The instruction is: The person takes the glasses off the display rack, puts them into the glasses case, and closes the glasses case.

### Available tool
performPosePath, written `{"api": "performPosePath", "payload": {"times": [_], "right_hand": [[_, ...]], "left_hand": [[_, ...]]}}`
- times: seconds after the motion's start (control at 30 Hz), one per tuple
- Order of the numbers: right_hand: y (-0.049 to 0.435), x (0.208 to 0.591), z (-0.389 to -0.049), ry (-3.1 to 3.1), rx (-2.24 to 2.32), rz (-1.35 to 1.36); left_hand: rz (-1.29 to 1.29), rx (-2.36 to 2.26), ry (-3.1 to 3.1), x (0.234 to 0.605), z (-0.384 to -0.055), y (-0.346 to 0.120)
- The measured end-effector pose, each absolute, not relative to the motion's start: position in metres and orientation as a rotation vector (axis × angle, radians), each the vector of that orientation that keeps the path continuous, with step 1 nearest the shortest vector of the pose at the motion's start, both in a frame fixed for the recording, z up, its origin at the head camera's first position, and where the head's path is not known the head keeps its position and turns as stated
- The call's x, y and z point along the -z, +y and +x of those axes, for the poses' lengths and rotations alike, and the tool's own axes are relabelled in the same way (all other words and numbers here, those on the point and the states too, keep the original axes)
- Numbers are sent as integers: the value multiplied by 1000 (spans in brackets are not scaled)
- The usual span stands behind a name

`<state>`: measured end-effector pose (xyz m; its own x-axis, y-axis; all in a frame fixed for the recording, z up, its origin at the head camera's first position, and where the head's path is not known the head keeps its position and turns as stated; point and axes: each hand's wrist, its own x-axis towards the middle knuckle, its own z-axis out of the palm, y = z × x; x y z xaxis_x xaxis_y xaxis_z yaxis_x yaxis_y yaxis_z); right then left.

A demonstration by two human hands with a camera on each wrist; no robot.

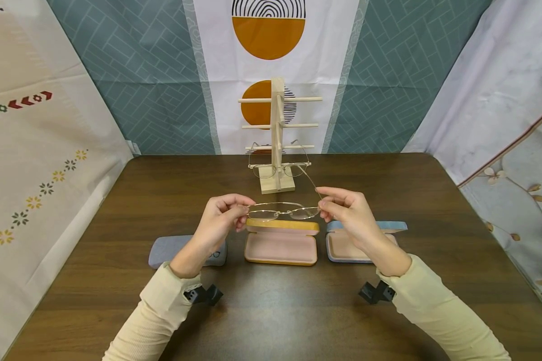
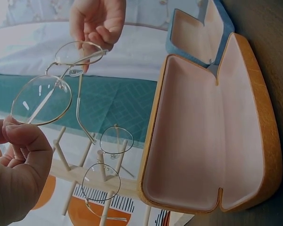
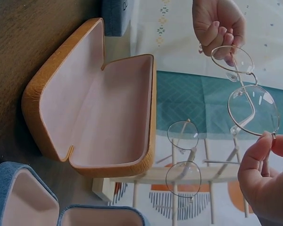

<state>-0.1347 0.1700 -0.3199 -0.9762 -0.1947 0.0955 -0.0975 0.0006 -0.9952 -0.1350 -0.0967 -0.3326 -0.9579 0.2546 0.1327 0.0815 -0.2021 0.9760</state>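
Between both hands hangs a pair of thin gold-framed eyeglasses (image 1: 277, 214), held up over an open yellow-brown glasses case (image 1: 281, 249). My left hand (image 1: 223, 220) pinches the frame at its left hinge, thumb against fingers. At the other end, my right hand (image 1: 345, 210) pinches the right hinge. One temple arm points up and away toward the stand; the other lies folded across behind the lenses. In the left wrist view the round lenses (image 2: 41, 100) show clear, and the case's pink lining (image 2: 188, 136) faces up.
A wooden glasses stand (image 1: 277, 135) at the back carries another pair of glasses (image 1: 264, 171) on its lowest pegs. An open blue case (image 1: 343, 245) lies under the right forearm, and a closed grey-blue case (image 1: 169, 248) beside the left. Fabric hangs around the table (image 1: 280, 311).
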Motion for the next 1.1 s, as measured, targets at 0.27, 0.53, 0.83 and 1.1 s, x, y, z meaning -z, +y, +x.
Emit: {"api": "performPosePath", "payload": {"times": [0.27,0.53,0.83,1.1], "right_hand": [[170,320,-136,2182,2115,-357],[170,319,-138,2158,2104,-356],[170,318,-138,2150,2082,-355],[169,317,-138,2165,2036,-386]], "left_hand": [[405,-2322,1887,333,-135,-98],[417,-2334,1871,331,-135,-98],[406,-2336,1866,332,-136,-98],[398,-2334,1870,332,-136,-99]]}}
